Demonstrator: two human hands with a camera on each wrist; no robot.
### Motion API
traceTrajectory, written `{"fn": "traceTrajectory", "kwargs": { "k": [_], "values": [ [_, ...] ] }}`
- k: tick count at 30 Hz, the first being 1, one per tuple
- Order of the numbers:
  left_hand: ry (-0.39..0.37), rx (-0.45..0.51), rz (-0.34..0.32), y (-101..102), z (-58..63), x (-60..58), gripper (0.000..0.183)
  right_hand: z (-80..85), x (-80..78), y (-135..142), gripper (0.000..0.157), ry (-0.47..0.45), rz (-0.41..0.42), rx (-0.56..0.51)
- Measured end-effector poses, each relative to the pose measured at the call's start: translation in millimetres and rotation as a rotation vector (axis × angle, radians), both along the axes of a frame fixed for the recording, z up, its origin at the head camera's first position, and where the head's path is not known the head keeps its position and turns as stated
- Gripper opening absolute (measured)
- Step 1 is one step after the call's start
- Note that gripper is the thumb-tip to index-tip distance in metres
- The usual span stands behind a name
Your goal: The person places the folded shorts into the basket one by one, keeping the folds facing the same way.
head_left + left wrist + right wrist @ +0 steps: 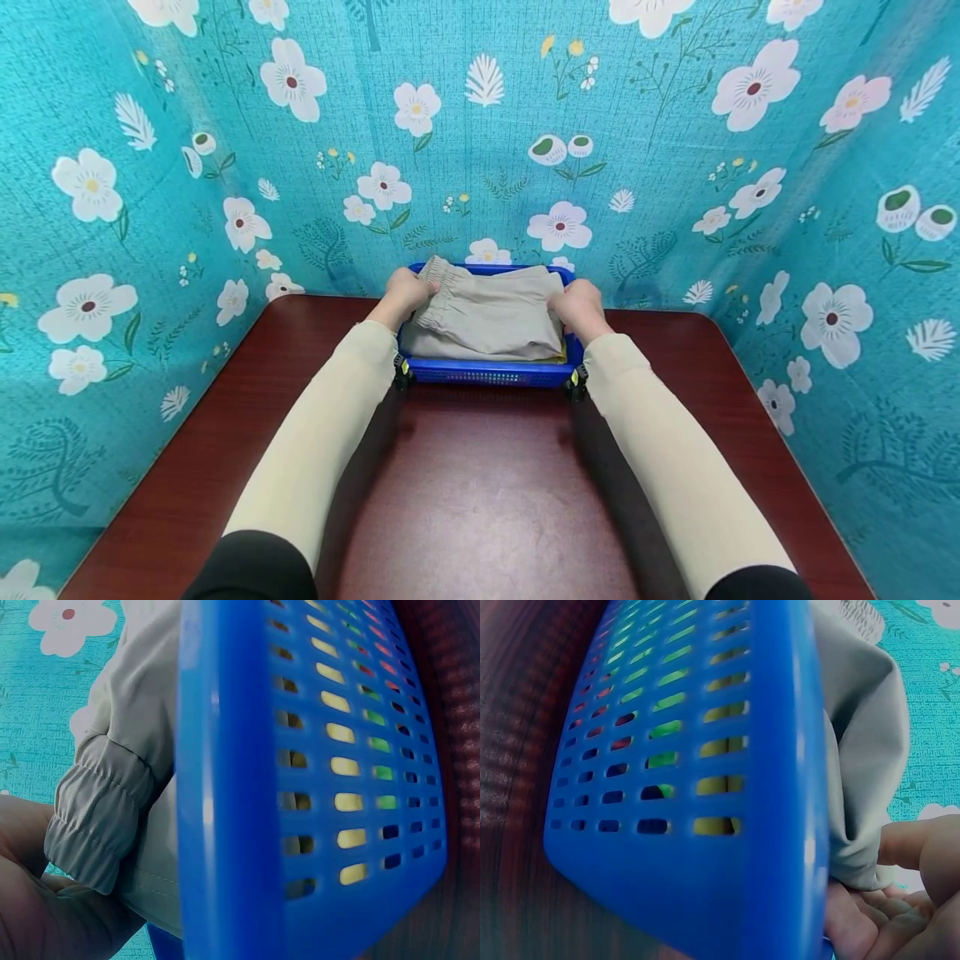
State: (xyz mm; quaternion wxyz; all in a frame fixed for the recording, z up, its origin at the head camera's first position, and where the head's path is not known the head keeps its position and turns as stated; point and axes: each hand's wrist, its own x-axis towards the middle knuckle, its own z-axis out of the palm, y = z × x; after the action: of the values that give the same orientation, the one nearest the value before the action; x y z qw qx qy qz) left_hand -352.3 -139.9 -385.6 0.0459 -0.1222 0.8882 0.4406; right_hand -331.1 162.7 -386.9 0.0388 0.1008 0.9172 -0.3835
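A folded light-grey garment with a gathered elastic band, perhaps trousers or shorts, lies across the top of a blue plastic basket. My left hand pinches its gathered end at the basket's left side. At the opposite side my right hand grips the plain folded end between thumb and fingers. The left wrist view shows the ribbed elastic beside the left thumb. In the right wrist view, a cloth fold hangs over the rim into the right fingers. More grey cloth lies beneath the garment.
Yellow, green and red items show through the basket's slots. The basket stands at the far edge of a dark red-brown table. Behind and at both sides hangs a turquoise flowered curtain.
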Motion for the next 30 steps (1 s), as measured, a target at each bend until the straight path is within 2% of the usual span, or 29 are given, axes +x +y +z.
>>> {"fn": "traceTrajectory", "kwargs": {
  "k": [2, 11, 17, 23, 30],
  "values": [
    [0.011, -0.012, 0.000, 1.0, 1.2, 2.0, 0.025, 1.1, 1.2, -1.2, 0.035, 0.007, 0.015, 0.035],
    [0.035, -0.098, -0.001, 5.9, 1.7, 5.4, 0.051, 0.9, 4.8, -4.9, 0.027, 0.022, 0.054, 0.130],
    [0.087, -0.192, -0.010, 9.6, -2.0, 4.8, 0.052, 1.5, 6.4, -8.7, 0.020, 0.033, 0.064, 0.214],
    [0.090, -0.211, 0.009, 14.6, -3.9, 5.9, 0.052, 2.8, 9.0, -11.4, 0.014, 0.037, 0.076, 0.269],
    [0.074, -0.230, 0.024, 16.9, 2.0, 11.3, 0.053, 2.0, 10.2, -12.5, 0.010, 0.066, 0.090, 0.308]
  ]
}}
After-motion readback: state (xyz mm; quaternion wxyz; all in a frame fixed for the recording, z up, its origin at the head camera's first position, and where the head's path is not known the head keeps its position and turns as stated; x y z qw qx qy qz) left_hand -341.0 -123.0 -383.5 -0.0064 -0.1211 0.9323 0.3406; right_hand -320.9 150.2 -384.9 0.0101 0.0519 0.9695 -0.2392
